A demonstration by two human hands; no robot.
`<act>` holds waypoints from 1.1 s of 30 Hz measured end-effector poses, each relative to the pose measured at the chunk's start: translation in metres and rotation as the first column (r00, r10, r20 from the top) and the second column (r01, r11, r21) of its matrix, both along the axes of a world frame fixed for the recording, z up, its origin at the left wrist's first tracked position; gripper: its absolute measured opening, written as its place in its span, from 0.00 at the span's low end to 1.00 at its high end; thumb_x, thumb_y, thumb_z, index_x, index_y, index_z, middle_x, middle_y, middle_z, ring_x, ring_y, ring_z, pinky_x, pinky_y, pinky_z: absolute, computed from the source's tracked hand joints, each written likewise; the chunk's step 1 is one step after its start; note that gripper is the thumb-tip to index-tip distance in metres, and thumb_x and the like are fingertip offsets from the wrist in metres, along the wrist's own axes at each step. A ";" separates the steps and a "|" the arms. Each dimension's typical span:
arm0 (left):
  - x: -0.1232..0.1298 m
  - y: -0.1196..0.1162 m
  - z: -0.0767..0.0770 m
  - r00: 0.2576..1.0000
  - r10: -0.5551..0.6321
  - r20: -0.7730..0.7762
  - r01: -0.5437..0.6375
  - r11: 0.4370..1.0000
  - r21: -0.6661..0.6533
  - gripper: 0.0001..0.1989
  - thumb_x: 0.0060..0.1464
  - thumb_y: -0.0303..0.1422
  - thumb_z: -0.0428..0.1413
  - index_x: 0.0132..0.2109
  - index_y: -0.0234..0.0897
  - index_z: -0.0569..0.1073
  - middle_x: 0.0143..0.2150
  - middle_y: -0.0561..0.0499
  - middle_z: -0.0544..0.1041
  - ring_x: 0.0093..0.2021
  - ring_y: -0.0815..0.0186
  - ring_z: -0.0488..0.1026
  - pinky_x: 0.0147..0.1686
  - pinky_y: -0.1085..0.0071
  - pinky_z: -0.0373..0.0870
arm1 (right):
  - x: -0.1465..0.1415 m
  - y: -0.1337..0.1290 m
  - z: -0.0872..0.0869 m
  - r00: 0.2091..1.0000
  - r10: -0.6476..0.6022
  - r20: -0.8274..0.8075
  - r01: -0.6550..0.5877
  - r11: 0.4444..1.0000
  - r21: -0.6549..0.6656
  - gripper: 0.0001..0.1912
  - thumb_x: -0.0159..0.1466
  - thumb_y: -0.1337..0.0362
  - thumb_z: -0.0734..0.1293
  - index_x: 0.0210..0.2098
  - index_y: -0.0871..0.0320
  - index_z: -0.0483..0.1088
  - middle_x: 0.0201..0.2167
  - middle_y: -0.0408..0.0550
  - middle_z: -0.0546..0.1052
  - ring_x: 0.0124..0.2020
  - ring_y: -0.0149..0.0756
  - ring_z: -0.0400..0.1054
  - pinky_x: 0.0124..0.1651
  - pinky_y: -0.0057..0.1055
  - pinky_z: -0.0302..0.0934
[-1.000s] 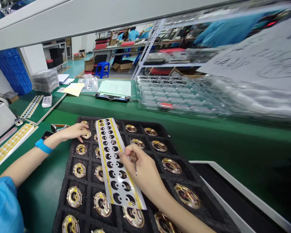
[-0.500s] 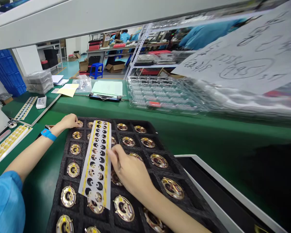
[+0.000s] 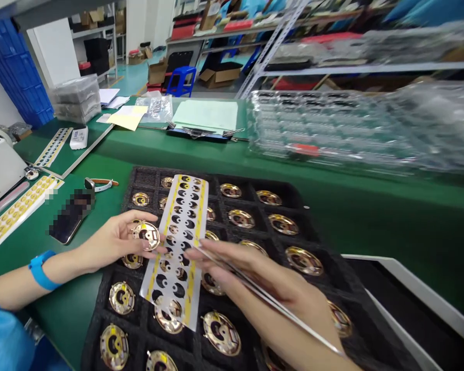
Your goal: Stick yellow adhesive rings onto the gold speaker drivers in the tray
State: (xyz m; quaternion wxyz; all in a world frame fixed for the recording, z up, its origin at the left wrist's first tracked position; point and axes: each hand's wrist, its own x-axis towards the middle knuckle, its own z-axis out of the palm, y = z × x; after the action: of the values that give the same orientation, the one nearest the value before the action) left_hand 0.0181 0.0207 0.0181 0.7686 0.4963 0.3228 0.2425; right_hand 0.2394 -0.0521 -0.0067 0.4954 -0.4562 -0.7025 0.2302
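My left hand (image 3: 114, 238) holds a round gold disc with small metal parts (image 3: 146, 235) by its edge, above the left side of a black foam tray (image 3: 143, 319). My right hand (image 3: 278, 278) is closed on thin metal tweezers (image 3: 268, 299), whose tips are near the right edge of a sticker sheet. This long white sheet with yellow borders and dark cut-out shapes (image 3: 178, 242) lies across the tray. Similar gold discs (image 3: 221, 332) sit in the tray's compartments, some partly covered by the sheet or my right hand.
On the left are a phone (image 3: 70, 219), a wristwatch (image 3: 100, 184) and a sheet of yellow stickers (image 3: 21, 208). A clipboard (image 3: 204, 117) and clear plastic trays (image 3: 313, 123) stand along the back. A white-framed black panel (image 3: 406, 299) lies at right.
My left hand has lifted a gold disc from the tray's far-left compartment and brought it nearer, beside the sticker sheet. Tweezers now show in my right hand. The view has tilted down.
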 end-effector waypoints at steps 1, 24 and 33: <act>-0.002 -0.005 -0.003 0.999 -0.006 0.036 0.007 1.000 -0.030 0.20 0.53 0.27 0.61 0.52 0.36 0.66 0.45 0.46 0.79 0.45 0.63 0.79 0.43 0.71 0.74 | -0.001 -0.004 0.000 0.998 0.049 0.050 -0.050 0.998 0.025 0.13 0.66 0.67 0.64 0.50 0.50 0.71 0.39 0.45 0.83 0.36 0.35 0.79 0.40 0.27 0.75; -0.008 -0.024 -0.013 0.963 -0.142 0.231 0.175 0.976 -0.130 0.17 0.57 0.15 0.51 0.50 0.37 0.65 0.51 0.49 0.75 0.49 0.73 0.75 0.48 0.75 0.73 | -0.008 -0.014 -0.011 0.903 0.150 0.402 -0.286 0.908 0.305 0.24 0.63 0.77 0.64 0.57 0.57 0.67 0.42 0.50 0.82 0.45 0.37 0.77 0.50 0.29 0.73; -0.009 -0.021 -0.018 0.982 -0.090 0.165 0.110 0.987 -0.119 0.11 0.61 0.21 0.50 0.49 0.38 0.64 0.49 0.48 0.76 0.48 0.69 0.77 0.48 0.72 0.73 | -0.019 -0.009 -0.001 0.988 -0.145 -0.055 0.132 0.973 -0.189 0.03 0.63 0.64 0.66 0.32 0.51 0.70 0.26 0.41 0.81 0.25 0.34 0.77 0.23 0.23 0.70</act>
State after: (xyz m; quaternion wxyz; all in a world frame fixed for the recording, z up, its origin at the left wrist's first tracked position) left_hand 0.0087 -0.0004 -0.0004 0.8332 0.4408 0.2499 0.2212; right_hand 0.2204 -0.0615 -0.0073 0.4894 -0.5399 -0.6273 0.2745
